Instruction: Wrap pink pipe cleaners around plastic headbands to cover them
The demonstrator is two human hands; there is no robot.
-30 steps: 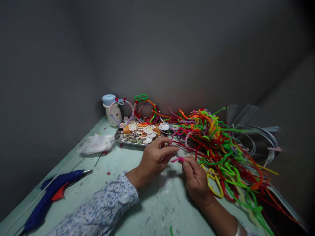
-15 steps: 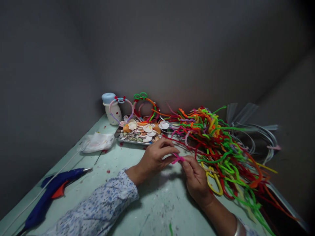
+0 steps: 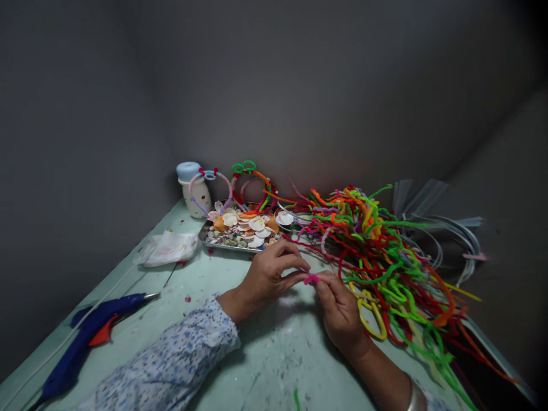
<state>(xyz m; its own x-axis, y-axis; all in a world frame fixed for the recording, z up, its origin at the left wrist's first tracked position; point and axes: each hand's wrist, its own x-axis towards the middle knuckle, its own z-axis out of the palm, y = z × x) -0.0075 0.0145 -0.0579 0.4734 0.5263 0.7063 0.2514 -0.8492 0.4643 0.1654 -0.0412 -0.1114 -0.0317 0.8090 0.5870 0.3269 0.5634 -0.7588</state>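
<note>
Between my two hands, above the table, is a short piece of bright pink pipe cleaner (image 3: 312,279), bent into a small bunch. My right hand (image 3: 341,311) is closed, thumb and forefinger pinching its right end. My left hand (image 3: 274,272) comes in from the other side, its thumb and fingertips pressed around the pink piece's left part; the fingertips partly cover it. A tray (image 3: 226,247) of seashells (image 3: 252,224) lies just beyond my left hand. A tangled heap of coloured pipe cleaners (image 3: 372,234) spreads to the right of my right hand.
A blue glue gun (image 3: 96,331) with an orange trigger lies at left, its cord along the table (image 3: 274,365). Behind are a white plastic bag (image 3: 169,249), a blue-lidded jar (image 3: 196,197) and decorated headbands (image 3: 254,191). Clear hoops (image 3: 466,240) lie far right.
My left fingertips have closed in on the pink pipe cleaner, and its upright end has folded down, so less of it shows. My right hand keeps its pinch almost in place.
</note>
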